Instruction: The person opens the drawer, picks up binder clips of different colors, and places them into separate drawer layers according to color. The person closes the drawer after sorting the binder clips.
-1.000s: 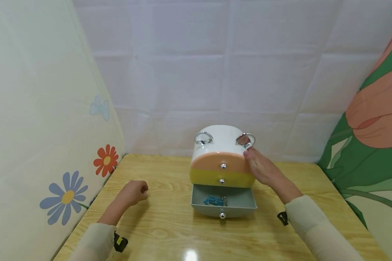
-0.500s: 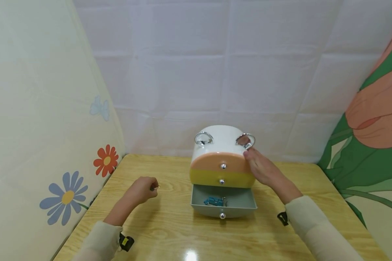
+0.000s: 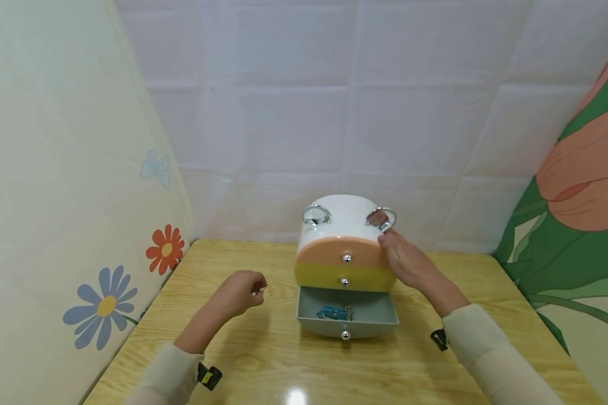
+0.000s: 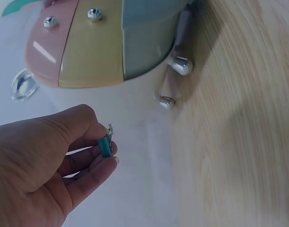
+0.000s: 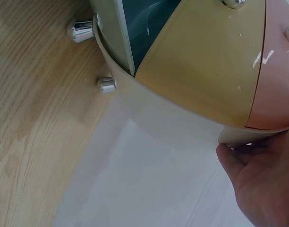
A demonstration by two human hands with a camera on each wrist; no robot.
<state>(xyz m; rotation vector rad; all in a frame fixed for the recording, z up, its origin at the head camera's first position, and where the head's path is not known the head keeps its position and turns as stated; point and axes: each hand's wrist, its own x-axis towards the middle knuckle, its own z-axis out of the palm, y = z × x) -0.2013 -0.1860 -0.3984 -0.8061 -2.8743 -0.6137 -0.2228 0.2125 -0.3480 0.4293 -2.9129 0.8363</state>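
My left hand is raised over the table, left of a small desktop drawer cabinet. Between thumb and fingertips it pinches a small teal binder clip with silver wire handles. The cabinet has a white rounded shell, closed orange and yellow drawers, and a grey-green bottom drawer pulled out. Inside that drawer lie several blue binder clips. My right hand rests against the cabinet's upper right side, just under the silver ear ring; part of its fingers is hidden behind the shell.
The cabinet stands on short silver feet on the wood-grain table. Behind rises a white cloth backdrop. Flower-printed cloths hang at the left and right sides.
My left hand has moved right, closer to the cabinet, with the binder clip in its fingers. The right hand and the open drawer have stayed in place.
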